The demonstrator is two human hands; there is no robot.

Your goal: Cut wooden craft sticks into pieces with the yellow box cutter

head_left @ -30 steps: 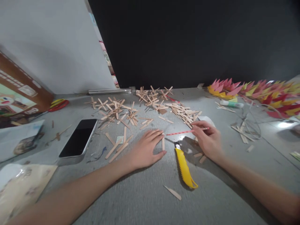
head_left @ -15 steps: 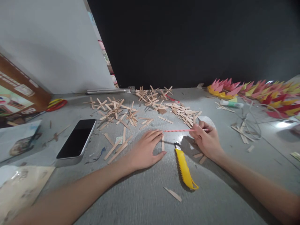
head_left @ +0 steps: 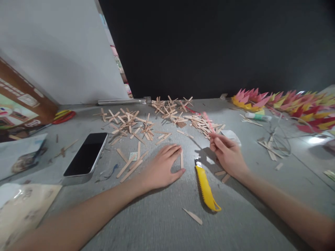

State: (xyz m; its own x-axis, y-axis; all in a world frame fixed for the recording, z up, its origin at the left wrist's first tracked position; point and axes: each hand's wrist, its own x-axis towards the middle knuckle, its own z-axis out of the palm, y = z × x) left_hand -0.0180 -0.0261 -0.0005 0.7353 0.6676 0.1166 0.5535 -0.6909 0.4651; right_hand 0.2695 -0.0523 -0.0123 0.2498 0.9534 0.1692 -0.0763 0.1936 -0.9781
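My left hand (head_left: 166, 166) lies flat on the grey table, fingers stretched out and thumb spread. Its index fingertip and thumb tip rest at the two ends of a wooden craft stick (head_left: 182, 159). Closed in a pinch, my right hand (head_left: 228, 152) holds a slim pink pencil (head_left: 208, 122) by its lower part. The pencil tilts up and away, blurred, its lower end hidden by my fingers. Between the hands lies a yellow utility knife (head_left: 206, 186), a short length of blade showing. A pointed craft stick piece (head_left: 193, 216) lies nearer me.
Loose piles of craft sticks (head_left: 127, 122) spread across the back. A smartphone (head_left: 86, 154) lies at left, near scissors (head_left: 62, 117) and a brown box (head_left: 23, 101). At right are a glue stick (head_left: 258, 116), a cable (head_left: 289, 139) and pink and yellow paper points (head_left: 251, 99).
My right hand has swung the pencil from lying level, pointing at my left hand, to tilted up and away. The left hand and the knife stay where they were.
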